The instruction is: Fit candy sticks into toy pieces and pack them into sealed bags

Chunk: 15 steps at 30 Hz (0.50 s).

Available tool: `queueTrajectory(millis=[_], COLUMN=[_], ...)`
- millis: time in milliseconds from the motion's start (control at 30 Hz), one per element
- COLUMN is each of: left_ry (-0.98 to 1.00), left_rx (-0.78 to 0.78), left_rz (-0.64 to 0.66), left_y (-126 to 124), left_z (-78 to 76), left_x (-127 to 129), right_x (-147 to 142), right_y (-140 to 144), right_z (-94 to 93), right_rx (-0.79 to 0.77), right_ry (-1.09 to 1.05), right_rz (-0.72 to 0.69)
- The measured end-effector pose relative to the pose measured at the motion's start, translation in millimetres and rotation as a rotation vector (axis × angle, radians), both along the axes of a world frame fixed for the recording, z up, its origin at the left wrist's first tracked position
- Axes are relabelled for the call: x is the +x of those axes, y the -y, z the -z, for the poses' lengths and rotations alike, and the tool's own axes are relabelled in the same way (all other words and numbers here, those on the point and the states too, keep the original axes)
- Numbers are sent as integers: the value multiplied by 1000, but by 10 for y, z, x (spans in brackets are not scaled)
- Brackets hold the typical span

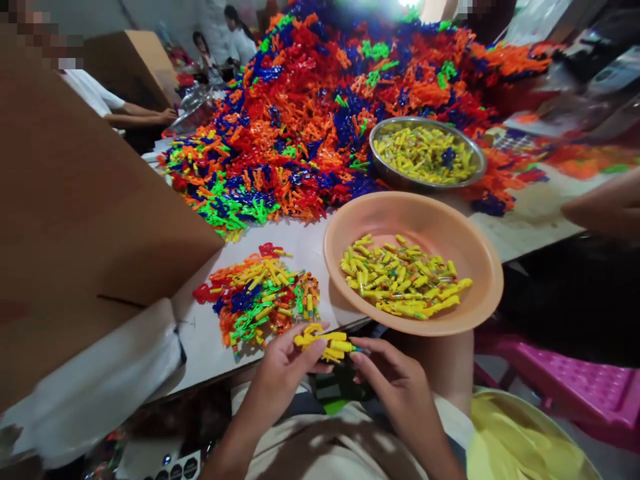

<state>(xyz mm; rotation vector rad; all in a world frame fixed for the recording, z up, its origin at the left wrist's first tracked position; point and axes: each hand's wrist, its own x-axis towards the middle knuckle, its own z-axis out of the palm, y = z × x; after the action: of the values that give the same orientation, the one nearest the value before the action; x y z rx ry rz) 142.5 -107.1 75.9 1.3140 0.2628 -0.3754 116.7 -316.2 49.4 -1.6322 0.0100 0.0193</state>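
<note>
Both hands (340, 373) pinch small yellow plastic piece (327, 344), blue tip.

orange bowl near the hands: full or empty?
Partly full. The orange bowl holds a loose layer of yellow pieces across its bottom; the sloped inner wall shows bare above them.

A pale table (530, 217) fills the middle of a dim room. A large brown cardboard box (75, 220) stands at its left side, and a second box (133, 63) sits farther back. A pink plastic stool (575, 387) stands on the floor at the right. Bright light (407, 3) glares from the top. People sit at the far left.
</note>
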Motion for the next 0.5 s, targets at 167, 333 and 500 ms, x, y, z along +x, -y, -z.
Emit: queueTrajectory(millis=[167,333,500], left_ry=[-5,315,874], left_rx=[153,581,1021], left_rz=[-33,-269,-198], left_y=[-304,-924,-1467], left_z=[-79,-172,-45], left_x=[113,433,826], right_x=[1,308,790], right_y=[105,722,1293], right_z=[-186,-591,-445], right_rx=[-208,-635,-872], right_ry=[193,356,416], right_rz=[-70,6,-62])
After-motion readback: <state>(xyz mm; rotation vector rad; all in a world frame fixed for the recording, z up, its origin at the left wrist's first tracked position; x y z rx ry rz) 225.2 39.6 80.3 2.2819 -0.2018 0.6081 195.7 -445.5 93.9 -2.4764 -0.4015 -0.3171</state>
